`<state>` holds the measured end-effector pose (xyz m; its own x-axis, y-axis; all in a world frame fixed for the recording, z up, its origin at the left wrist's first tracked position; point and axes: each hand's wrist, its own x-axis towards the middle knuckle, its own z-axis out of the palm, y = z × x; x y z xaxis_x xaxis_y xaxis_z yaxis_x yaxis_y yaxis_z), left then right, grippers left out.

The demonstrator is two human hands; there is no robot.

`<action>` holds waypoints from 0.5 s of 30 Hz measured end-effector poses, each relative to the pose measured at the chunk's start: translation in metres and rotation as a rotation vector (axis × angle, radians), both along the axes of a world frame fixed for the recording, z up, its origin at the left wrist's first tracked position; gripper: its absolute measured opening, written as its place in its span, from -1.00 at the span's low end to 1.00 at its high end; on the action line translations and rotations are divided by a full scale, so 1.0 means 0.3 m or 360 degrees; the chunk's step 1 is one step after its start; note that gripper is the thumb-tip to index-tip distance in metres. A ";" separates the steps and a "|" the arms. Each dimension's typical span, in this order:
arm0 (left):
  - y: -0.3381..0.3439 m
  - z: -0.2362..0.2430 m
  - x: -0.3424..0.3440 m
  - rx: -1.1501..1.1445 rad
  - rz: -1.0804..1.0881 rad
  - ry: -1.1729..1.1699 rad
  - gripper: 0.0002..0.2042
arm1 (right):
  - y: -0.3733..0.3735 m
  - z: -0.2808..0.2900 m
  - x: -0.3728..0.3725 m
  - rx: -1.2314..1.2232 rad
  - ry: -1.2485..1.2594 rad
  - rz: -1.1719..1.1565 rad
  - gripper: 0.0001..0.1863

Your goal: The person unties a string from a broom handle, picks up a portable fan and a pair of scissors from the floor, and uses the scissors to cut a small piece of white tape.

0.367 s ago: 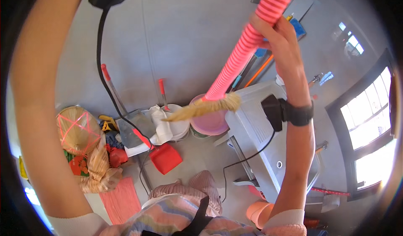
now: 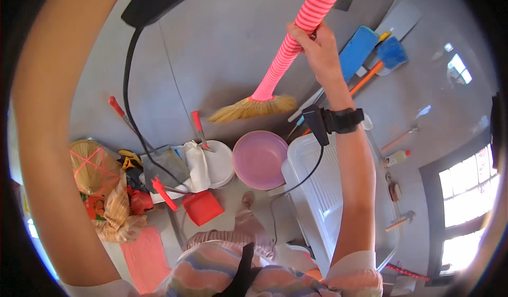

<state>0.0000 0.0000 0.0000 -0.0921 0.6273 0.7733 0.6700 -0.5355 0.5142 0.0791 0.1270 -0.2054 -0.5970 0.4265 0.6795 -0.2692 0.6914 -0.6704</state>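
Note:
My right hand (image 2: 318,47) is closed round the red-and-pink striped handle of a broom (image 2: 288,48). The broom hangs tilted, its straw bristles down and in front of the grey wall, above a pink basin (image 2: 260,159). The handle's upper end runs out past the top edge. My left forearm (image 2: 45,138) rises along the left side and leaves the picture at the top, so the left hand is out of sight. A black strapped device with a cable (image 2: 132,75) shows beside that arm.
A white sink (image 2: 328,180) stands at my right, with mops (image 2: 391,53) behind it. On the floor lie a red dustpan (image 2: 202,208), a grey dustpan (image 2: 166,165), a white lidded bucket (image 2: 219,165), a straw hat (image 2: 92,167) and bags (image 2: 119,212). Dark-framed windows (image 2: 465,202) are at right.
My right hand and the broom have shifted left and up in the picture, and the bristles have risen clear of the basin. The view has turned, and a foot now shows ahead.

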 end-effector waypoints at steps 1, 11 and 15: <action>0.052 -0.018 -0.028 -0.0021 0.0038 0.0027 -0.86 | 0.051 -0.037 -0.027 -0.0023 0.0003 0.0000 -0.71; 0.494 -0.281 -0.275 -0.0332 0.0472 0.0298 -0.85 | 0.462 -0.397 -0.251 -0.0227 -0.0067 -0.0058 -0.66; 0.585 -0.398 -0.362 -0.0454 0.0627 0.0437 -0.85 | 0.510 -0.515 -0.296 -0.0286 -0.0210 -0.0062 -0.65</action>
<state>-0.1086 0.1754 -0.1193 -0.1812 0.7743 0.6064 0.9211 -0.0825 0.3806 -0.0096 0.2799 -0.3598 -0.6562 0.5582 0.5077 -0.1463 0.5660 -0.8113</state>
